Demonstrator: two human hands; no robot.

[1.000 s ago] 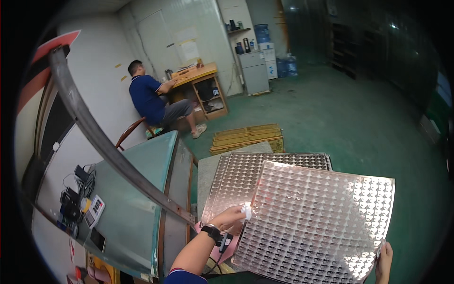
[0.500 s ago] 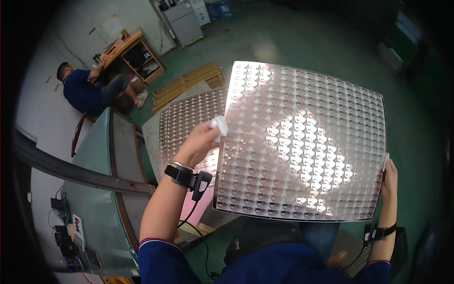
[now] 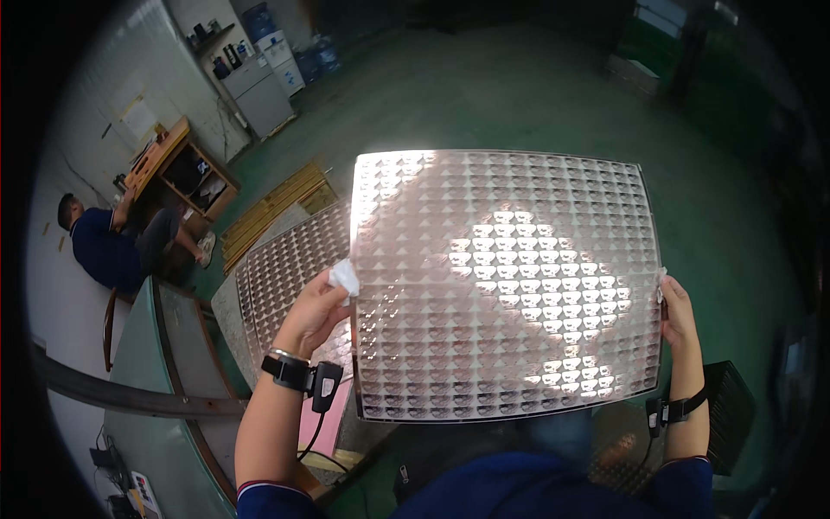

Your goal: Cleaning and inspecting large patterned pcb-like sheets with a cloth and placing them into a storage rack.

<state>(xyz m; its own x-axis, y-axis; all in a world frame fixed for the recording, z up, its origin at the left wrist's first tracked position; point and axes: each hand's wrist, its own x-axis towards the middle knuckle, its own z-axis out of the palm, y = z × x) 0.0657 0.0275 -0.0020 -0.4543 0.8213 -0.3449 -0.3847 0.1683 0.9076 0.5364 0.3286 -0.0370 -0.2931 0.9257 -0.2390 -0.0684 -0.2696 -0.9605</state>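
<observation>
A large, shiny, nearly square sheet (image 3: 424, 337) with rows of small repeated shapes is held up in front of me. Bright light reflects across its middle and upper left corner. My left hand (image 3: 316, 310) pinches the left edge through a folded white cloth or tissue (image 3: 344, 278). On the opposite edge, my right hand (image 3: 679, 307) grips the sheet, with a bit of white material at the fingertips. Beneath and to the left, a second patterned sheet (image 3: 281, 272) lies on a grey surface (image 3: 232, 318), partly covered by the held one.
A green-topped table (image 3: 177, 424) with a metal bar (image 3: 130, 385) across it stands at left. Yellowish slats (image 3: 272, 203) lie beyond the second sheet. A person (image 3: 108, 246) sits by a wooden desk (image 3: 177, 160) at far left. A dark ribbed crate (image 3: 731, 415) is at right.
The view has turned to the right, so the surroundings sit further left. The held sheet looks more level, its right side raised relative to before. Both hands keep their hold.
</observation>
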